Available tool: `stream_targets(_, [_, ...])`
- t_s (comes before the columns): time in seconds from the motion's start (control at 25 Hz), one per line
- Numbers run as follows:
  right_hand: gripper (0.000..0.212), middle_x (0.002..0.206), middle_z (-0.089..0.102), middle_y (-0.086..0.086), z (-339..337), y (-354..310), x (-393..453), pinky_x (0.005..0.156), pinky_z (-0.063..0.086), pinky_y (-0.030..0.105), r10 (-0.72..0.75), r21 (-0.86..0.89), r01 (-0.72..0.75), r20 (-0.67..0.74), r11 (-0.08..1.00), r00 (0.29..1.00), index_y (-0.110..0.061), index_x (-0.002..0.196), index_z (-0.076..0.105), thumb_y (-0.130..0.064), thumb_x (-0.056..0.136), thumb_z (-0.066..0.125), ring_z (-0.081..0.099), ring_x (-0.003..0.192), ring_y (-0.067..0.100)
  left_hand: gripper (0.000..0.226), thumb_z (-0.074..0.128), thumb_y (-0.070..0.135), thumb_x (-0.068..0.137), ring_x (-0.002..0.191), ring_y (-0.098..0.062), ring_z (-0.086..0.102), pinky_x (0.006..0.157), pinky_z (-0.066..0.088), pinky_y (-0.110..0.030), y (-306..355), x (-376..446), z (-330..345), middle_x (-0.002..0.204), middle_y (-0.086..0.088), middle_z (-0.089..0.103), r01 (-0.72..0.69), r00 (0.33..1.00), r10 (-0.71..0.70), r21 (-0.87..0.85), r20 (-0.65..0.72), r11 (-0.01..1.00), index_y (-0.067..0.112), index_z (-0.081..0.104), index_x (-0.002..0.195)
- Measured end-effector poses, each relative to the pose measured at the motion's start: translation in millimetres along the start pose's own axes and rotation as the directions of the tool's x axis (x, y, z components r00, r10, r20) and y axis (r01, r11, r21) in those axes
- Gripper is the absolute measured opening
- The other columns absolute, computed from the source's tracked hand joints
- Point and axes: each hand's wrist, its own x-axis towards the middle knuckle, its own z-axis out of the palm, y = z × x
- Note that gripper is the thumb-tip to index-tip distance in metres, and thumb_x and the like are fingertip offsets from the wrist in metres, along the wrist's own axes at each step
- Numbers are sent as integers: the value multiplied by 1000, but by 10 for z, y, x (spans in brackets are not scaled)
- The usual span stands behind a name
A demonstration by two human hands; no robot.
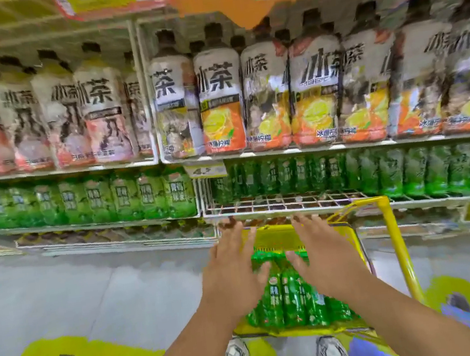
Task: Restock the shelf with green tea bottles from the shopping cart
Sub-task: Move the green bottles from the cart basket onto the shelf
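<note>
Both hands, left hand (234, 270) and right hand (321, 256), hover spread, holding nothing, over the green tea bottles (291, 299) in the cart (398, 246). Full bottles are likely heavy and slick; a grip round the body suits best.

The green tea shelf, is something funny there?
Yes. The green tea shelf has a bare wire patch at the front, straight above the yellow cart; bottles there sit further back. Elsewhere along it, the rows reach the edge. Nothing looks spilled or tipped.

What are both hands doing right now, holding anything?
Left hand: open, fingers spread above the green tea bottles in the yellow cart, holding nothing.
Right hand: open, fingers spread over the same bottles, holding nothing.
</note>
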Motion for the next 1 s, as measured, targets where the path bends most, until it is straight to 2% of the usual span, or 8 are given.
stream_targets(0.16, [77, 164, 12, -2, 802, 1, 181, 119, 14, 37, 141, 98, -150, 94, 984, 986, -25, 157, 11, -67, 93, 23, 5, 151, 20, 78, 21, 71, 91, 153, -18, -5, 123, 10, -40, -182, 111, 786, 166, 9, -10, 49, 994, -34, -155, 101, 987, 38, 0, 158])
stream_targets(0.24, [78, 165, 9, -3, 1166, 25, 241, 121, 16, 39, 189, 132, -211, 164, 969, 968, -26, 157, 6, -67, 94, 22, 2, 151, 19, 78, 24, 71, 90, 153, -18, -5, 124, 10, -39, -217, 117, 1155, 166, 9, -9, 60, 989, -32, -197, 142, 979, 38, 1, 158])
stream_targets(0.44, [78, 162, 20, 0, 1801, 146, 335, 118, 24, 39, 312, 310, -372, 228, 875, 922, -24, 157, 15, -65, 94, 36, 13, 149, 20, 81, 30, 70, 89, 152, -14, 0, 123, 14, -36, -107, 169, 1859, 166, 11, -6, 193, 971, -132, -332, 198, 923, 38, 1, 158])
stream_targets(0.56, [79, 161, 23, 6, 2066, 183, 443, 116, 26, 38, 389, 452, -469, 262, 759, 883, -21, 156, 21, -60, 92, 48, 17, 148, 22, 86, 35, 70, 88, 152, -21, 6, 121, 21, -40, -4, 242, 2175, 166, 10, -6, 303, 943, -218, -378, 250, 875, 37, -5, 157])
stream_targets(0.64, [82, 160, 23, 11, 2240, 222, 566, 115, 29, 38, 424, 443, -521, 304, 730, 853, -15, 155, 23, -57, 91, 54, 22, 147, 27, 89, 39, 70, 87, 151, -25, 10, 119, 24, -39, 64, 323, 2343, 167, 6, 2, 356, 927, -270, -385, 260, 852, 35, -5, 157])
stream_targets(0.8, [90, 155, 33, 10, 2427, 313, 821, 106, 39, 39, 424, 268, -557, 422, 786, 801, -11, 152, 26, -62, 85, 58, 38, 139, 30, 102, 51, 71, 83, 149, -23, 21, 115, 31, -38, 124, 442, 2555, 165, -1, 15, 415, 906, -328, -403, 268, 816, 26, 0, 158])
stream_targets(0.88, [97, 157, 31, 12, 2478, 363, 900, 107, 39, 38, 373, 296, -563, 507, 772, 777, -9, 154, 19, -61, 84, 61, 38, 139, 30, 107, 59, 71, 80, 147, -23, 25, 113, 35, -37, 115, 483, 2633, 164, -3, 17, 454, 886, -361, -387, 293, 802, 20, 7, 158])
stream_targets(1.0, [105, 159, 26, 14, 2484, 448, 949, 104, 40, 36, 299, 321, -558, 590, 766, 750, -6, 155, 12, -59, 82, 65, 40, 138, 30, 109, 69, 72, 72, 135, -23, 45, 104, 45, -33, 114, 564, 2668, 155, -8, 32, 519, 849, -420, -364, 320, 773, 12, 28, 153])
